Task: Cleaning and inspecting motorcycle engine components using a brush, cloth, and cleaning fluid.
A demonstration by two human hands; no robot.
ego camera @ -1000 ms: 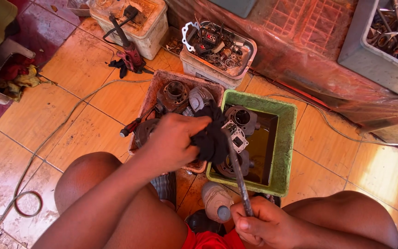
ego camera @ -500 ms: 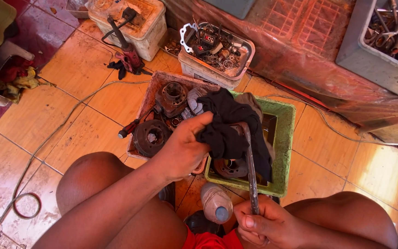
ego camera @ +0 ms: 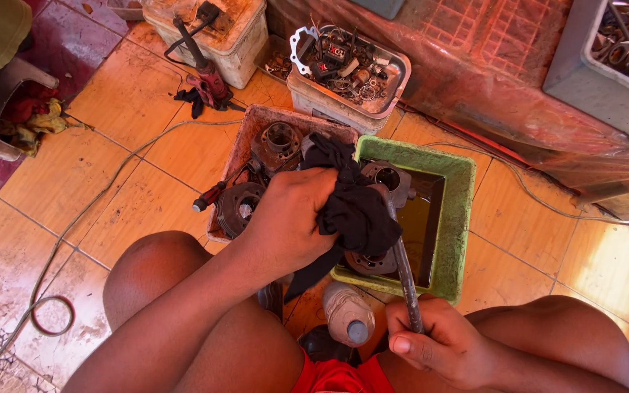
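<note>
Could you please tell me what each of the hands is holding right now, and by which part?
The left hand grips a black rag bunched around the upper part of a metal rod. The right hand holds that rod by its lower end.

One view only, worn on my head, facing steeply down past my knees, close above the green tub (ego camera: 460, 218) (the tiled floor (ego camera: 111, 182) around it)

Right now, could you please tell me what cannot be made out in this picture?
- Head view: the upper end of the metal rod, wrapped by the black rag in the left hand.
- The rod's lower end, inside the right hand.
- The grey crate, cut off by the edge.
</note>
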